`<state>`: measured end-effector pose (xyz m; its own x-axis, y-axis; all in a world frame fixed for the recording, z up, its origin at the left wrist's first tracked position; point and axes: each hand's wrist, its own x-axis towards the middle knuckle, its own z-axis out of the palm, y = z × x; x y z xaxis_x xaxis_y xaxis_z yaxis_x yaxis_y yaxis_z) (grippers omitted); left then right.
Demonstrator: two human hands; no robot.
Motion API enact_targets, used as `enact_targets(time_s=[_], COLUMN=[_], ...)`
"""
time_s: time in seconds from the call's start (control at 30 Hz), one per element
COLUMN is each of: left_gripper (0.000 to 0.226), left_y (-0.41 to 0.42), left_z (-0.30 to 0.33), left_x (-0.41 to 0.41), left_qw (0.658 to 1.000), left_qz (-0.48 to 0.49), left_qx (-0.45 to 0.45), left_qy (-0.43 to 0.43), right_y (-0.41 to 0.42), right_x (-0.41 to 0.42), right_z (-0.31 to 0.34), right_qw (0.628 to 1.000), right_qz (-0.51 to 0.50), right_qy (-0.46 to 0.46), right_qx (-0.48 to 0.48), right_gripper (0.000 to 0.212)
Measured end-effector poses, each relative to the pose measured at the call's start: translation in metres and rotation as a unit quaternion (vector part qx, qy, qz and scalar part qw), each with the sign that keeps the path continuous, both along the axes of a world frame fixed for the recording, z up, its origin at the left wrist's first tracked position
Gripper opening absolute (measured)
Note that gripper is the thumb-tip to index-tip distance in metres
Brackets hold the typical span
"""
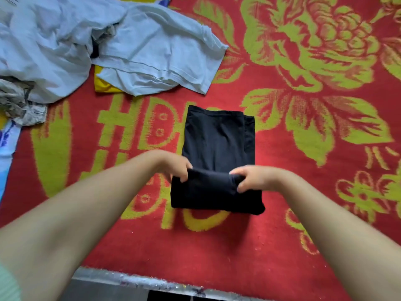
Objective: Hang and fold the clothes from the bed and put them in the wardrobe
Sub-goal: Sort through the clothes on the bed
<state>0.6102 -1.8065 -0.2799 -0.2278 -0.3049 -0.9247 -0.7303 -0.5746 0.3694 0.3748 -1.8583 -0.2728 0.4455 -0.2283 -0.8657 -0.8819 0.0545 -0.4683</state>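
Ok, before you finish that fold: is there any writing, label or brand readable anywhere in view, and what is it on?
"HD": large yellow-green letters woven into the red blanket, left of the black garment; a further letter may be hidden under it.
Second row of yellow-green characters below: covered by the forearms and garment, not readable.
Grey shirts and black garment: no label or print visible.

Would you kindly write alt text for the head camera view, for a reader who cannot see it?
Both hands, left hand and right hand, grip the near end of a black garment lying partly folded on a red and green floral blanket. A crumpled pale blue garment lies at the far left, over something yellow.
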Motion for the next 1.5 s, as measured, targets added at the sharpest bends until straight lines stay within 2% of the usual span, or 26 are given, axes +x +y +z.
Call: enact_targets(time_s=[0.07, 0.13, 0.17, 0.23, 0.3, 0.37, 0.4, 0.5, 0.6, 0.67, 0.73, 0.83, 0.9, 0.93, 1.0, 1.07, 1.13, 1.2, 1.27, 1.4, 1.5], left_gripper=[0.027, 0.047, 0.057, 0.072, 0.085, 0.095, 0.098, 0.094, 0.087, 0.082, 0.082, 0.072, 0.051, 0.04, 0.029, 0.027, 0.029, 0.055, 0.076, 0.096, 0.102], left_y=[-0.026, -0.029, -0.021, 0.012, 0.054, 0.086, 0.095, 0.087, 0.072, 0.067, 0.06, 0.035, 0.007, -0.011, -0.05, -0.087, -0.116, -0.126, -0.113, -0.046, -0.02], left_z=[-0.009, -0.024, -0.029, -0.04, -0.052, -0.067, -0.074, -0.084, -0.085, -0.08, -0.065, -0.036, -0.013, -0.004, 0.01, 0.016, 0.01, -0.005, -0.02, -0.055, -0.079], left_x=[0.009, 0.003, -0.005, -0.029, -0.052, -0.063, -0.065, -0.055, -0.047, -0.047, -0.047, -0.029, -0.012, -0.004, 0.01, 0.02, 0.027, 0.027, 0.014, -0.031, -0.046], left_qw=[0.988, 0.947, 0.92, 0.88, 0.857, 0.869, 0.874, 0.862, 0.85, 0.853, 0.885, 0.959, 0.982, 0.987, 0.99, 0.987, 0.969, 0.918, 0.884, 0.889, 0.874], left_qz=[0.045, 0.014, -0.024, -0.118, -0.176, -0.232, -0.257, -0.287, -0.325, -0.345, -0.346, -0.264, -0.183, -0.155, -0.132, -0.09, -0.034, -0.04, -0.095, -0.263, -0.256], left_qx=[-0.129, -0.24, -0.281, -0.362, -0.423, -0.382, -0.346, -0.329, -0.335, -0.318, -0.252, -0.099, -0.02, -0.006, -0.051, -0.132, -0.238, -0.358, -0.401, -0.319, -0.319], left_qy=[-0.071, -0.215, -0.272, -0.285, -0.234, -0.211, -0.223, -0.257, -0.245, -0.228, -0.185, -0.022, 0.044, 0.046, 0.017, -0.02, -0.06, -0.167, -0.22, -0.197, -0.264], right_y=[-0.024, -0.019, -0.008, 0.029, 0.071, 0.098, 0.101, 0.088, 0.071, 0.069, 0.061, 0.031, -0.001, -0.02, -0.06, -0.096, -0.118, -0.116, -0.093, -0.023, -0.003], right_x=[0.003, 0.006, 0.008, 0.012, 0.012, 0.006, 0.004, -0.008, -0.005, -0.002, 0.002, 0.01, 0.016, 0.019, 0.026, 0.031, 0.032, 0.03, 0.026, 0.021, 0.019], right_z=[-0.016, -0.021, -0.022, -0.026, -0.042, -0.061, -0.07, -0.089, -0.081, -0.069, -0.054, -0.021, 0.0, 0.009, 0.019, 0.02, 0.011, 0.0, -0.011, -0.044, -0.071], right_qw=[0.983, 0.94, 0.923, 0.912, 0.909, 0.909, 0.906, 0.879, 0.884, 0.898, 0.919, 0.951, 0.961, 0.968, 0.983, 0.992, 0.978, 0.928, 0.889, 0.899, 0.9], right_qz=[0.001, -0.006, 0.016, 0.105, 0.188, 0.204, 0.194, 0.21, 0.242, 0.254, 0.266, 0.283, 0.27, 0.25, 0.182, 0.095, 0.021, -0.037, -0.006, 0.187, 0.168], right_qy=[0.044, 0.104, 0.118, 0.108, 0.094, 0.118, 0.134, 0.111, 0.108, 0.099, 0.089, 0.038, 0.019, 0.018, 0.025, 0.038, 0.048, 0.053, 0.044, 0.076, 0.104], right_qx=[-0.178, -0.325, -0.366, -0.381, -0.359, -0.345, -0.35, -0.413, -0.385, -0.346, -0.277, -0.122, -0.049, -0.03, -0.024, -0.074, -0.203, -0.368, -0.455, -0.39, -0.389], right_gripper=[0.053, 0.068, 0.072, 0.082, 0.101, 0.118, 0.12, 0.105, 0.088, 0.078, 0.074, 0.068, 0.059, 0.051, 0.042, 0.045, 0.052, 0.061, 0.07, 0.097, 0.1])
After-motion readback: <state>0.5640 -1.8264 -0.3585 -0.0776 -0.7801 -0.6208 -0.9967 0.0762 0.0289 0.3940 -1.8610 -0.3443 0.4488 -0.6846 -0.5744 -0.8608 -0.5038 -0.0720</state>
